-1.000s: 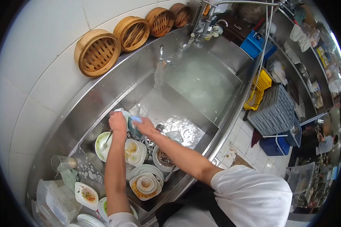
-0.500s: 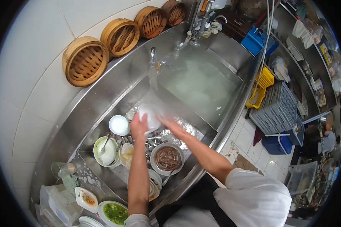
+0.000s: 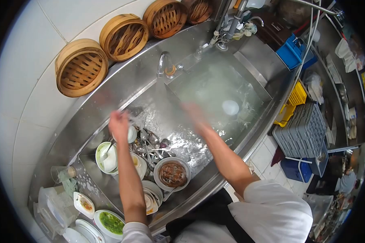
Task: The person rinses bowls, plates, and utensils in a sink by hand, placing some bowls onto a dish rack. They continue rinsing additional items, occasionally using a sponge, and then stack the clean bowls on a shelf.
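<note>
My left hand (image 3: 119, 126) is over the left basin, above a white bowl (image 3: 132, 134), its fingers curled closed. A dark blurred shape is just beyond the fingers; what they hold, if anything, I cannot make out. Motion smears my right hand (image 3: 196, 117), above the divider between the basins. In the cloudy water of the right basin lies a small white bowl (image 3: 230, 107). Spoons and forks (image 3: 150, 141) are heaped in the left basin near a metal bowl of brown liquid (image 3: 172, 174). Water runs from the faucet (image 3: 165, 65).
Several bamboo steamers (image 3: 82, 69) lean along the wall behind the sink. A green-rimmed bowl (image 3: 101, 156) and stacked plates (image 3: 152, 190) are in the near left basin. A dish of green soup (image 3: 111, 222) stands at lower left. Grey crates (image 3: 300, 129) are on the floor at right.
The white bowl that was between my hands is now in the right basin's water. My left hand has moved left, my right hand slightly right and up, and the view has shifted.
</note>
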Demonstrator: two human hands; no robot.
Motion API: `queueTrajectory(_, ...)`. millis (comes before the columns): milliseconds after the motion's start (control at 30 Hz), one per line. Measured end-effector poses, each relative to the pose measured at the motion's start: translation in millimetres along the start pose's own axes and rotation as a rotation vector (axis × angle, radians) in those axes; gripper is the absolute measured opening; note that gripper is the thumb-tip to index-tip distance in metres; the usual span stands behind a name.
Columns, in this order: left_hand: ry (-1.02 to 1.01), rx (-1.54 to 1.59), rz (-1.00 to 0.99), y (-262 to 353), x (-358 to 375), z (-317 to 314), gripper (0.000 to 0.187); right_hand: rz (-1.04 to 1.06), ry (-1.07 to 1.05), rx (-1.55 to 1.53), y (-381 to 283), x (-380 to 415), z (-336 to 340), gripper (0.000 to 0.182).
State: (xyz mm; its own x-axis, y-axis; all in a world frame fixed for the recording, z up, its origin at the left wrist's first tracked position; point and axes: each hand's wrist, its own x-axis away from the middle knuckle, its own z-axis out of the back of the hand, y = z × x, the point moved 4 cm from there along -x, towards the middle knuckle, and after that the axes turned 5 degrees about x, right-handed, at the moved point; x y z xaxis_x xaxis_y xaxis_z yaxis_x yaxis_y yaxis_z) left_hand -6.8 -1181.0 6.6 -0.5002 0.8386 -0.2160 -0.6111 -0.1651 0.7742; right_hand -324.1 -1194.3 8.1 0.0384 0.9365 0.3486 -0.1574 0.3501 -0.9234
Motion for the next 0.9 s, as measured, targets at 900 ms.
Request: queueTrajectory(900,-0.547,0.920,0.319,-39.6,104.2,-10.4,0.023,0.158,-0.296,-0.101,8.2,93.0,-140.0,0.065)
